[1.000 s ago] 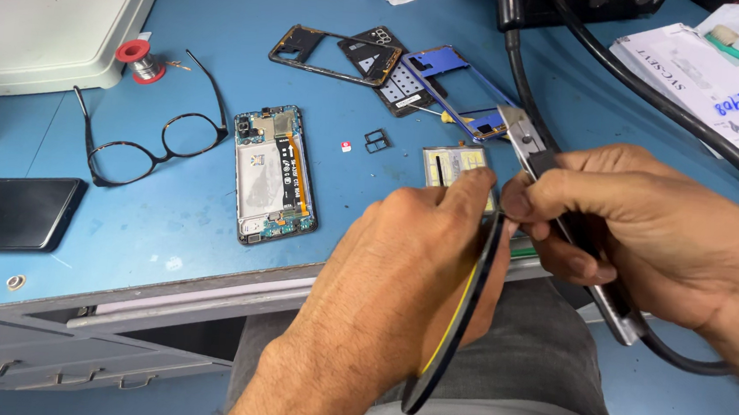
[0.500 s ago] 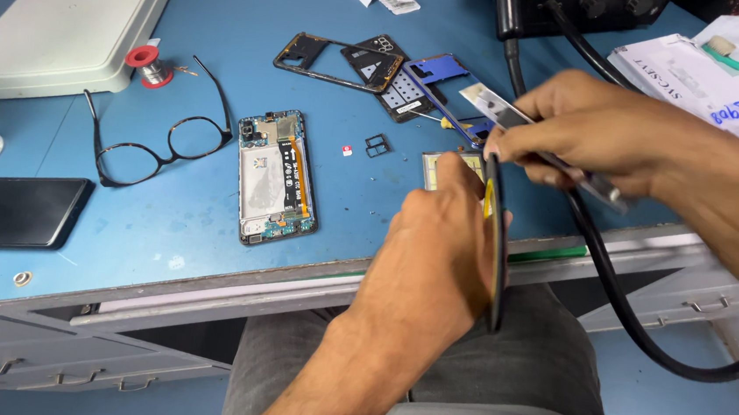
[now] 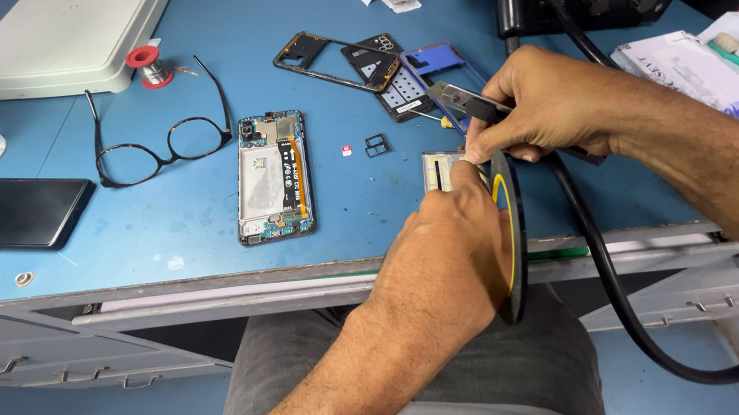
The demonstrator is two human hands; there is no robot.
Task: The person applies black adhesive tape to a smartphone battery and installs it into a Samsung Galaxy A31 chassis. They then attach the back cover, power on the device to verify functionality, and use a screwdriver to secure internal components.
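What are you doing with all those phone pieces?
A person sits at a blue table. The left hand holds a thin black panel on edge, and the right hand presses a metal tool to its top. An opened phone, glasses and a black frame lie on the table.

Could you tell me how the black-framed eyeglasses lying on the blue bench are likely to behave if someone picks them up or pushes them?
The eyeglasses look thin-framed, so probably light and easy to lift. Their arms are unfolded and splayed, so a push at one arm would likely swing them round rather than slide them straight. The slim frame and lenses seem fragile; the lenses may scratch if dragged across the bench.
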